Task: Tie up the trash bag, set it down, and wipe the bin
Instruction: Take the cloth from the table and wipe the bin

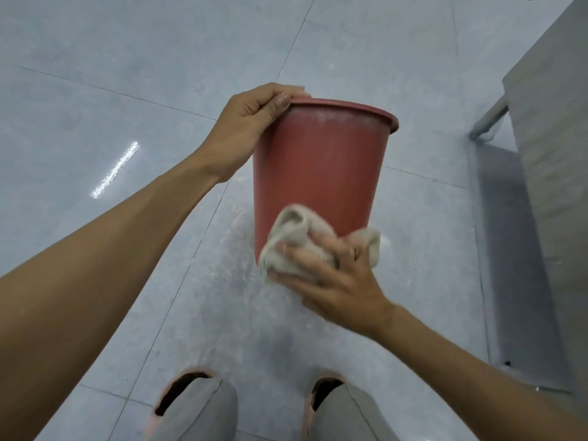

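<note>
A red plastic bin (321, 167) is held up above the floor, its mouth tilted away from me. My left hand (251, 122) grips its rim at the upper left, thumb on the outer wall and fingers over the edge. My right hand (331, 281) holds a crumpled beige cloth (296, 243) and presses it against the lower part of the bin's outer wall. The bin's inside is hidden. No trash bag is in view.
Grey tiled floor (127, 90) lies all around, with a bright light reflection at the left. A grey cabinet or desk side (547, 154) with a metal leg (490, 119) stands at the right. My two slippered feet (197, 405) are at the bottom.
</note>
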Demonstrator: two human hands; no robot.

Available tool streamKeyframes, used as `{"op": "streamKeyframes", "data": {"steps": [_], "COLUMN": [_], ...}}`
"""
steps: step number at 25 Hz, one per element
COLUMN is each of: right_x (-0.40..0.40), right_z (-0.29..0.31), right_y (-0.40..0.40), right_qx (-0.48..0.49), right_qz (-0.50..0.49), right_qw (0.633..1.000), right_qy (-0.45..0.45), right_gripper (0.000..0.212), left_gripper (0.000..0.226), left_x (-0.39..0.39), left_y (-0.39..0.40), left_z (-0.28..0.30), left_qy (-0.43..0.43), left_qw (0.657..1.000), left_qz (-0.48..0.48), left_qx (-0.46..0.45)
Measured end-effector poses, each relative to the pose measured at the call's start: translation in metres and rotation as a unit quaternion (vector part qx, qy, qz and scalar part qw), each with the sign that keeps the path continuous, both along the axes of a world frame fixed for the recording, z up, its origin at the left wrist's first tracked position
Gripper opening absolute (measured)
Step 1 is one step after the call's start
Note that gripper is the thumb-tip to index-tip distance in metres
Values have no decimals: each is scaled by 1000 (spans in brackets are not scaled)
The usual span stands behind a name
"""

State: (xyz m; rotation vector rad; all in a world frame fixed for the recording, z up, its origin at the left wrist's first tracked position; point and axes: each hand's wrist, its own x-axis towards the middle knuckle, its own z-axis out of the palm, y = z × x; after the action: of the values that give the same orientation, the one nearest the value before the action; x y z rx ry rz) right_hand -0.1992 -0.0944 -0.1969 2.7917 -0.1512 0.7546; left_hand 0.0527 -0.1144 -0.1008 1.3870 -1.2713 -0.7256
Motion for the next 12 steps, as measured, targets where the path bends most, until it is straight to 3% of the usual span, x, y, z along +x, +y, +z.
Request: {"op": "streamKeyframes", "data": {"steps": [2,4,6,8,10,12], "right_x": [-24,-34,-18,13,39,45], "right_z": [-3,10,38,70,82,63], "right_y": [10,6,-20,-58,-81,-73], "right_qx": [-12,4,26,14,15,33], "right_qz": [77,122,87,-13,-108,-129], "right_qw": [992,985,996,996,987,987], "right_qy": [98,123,14,-91,-121,-88], "right_gripper": [24,25,31,35,39,39], "left_gripper": [25,25,23,23,25,28], "left_x": [-3,-1,2,4,4,5], "left_y": [1,0,-1,-5,-9,-10], "left_z": [-6,-9,-5,3,7,7], "left_qy": [7,14,12,14,21,18], "left_qw": [999,998,999,1000,1000,1000], "left_qz": [42,57,45,18,-15,-19], "left_qx": [10,10,-1,-6,-6,0]}}
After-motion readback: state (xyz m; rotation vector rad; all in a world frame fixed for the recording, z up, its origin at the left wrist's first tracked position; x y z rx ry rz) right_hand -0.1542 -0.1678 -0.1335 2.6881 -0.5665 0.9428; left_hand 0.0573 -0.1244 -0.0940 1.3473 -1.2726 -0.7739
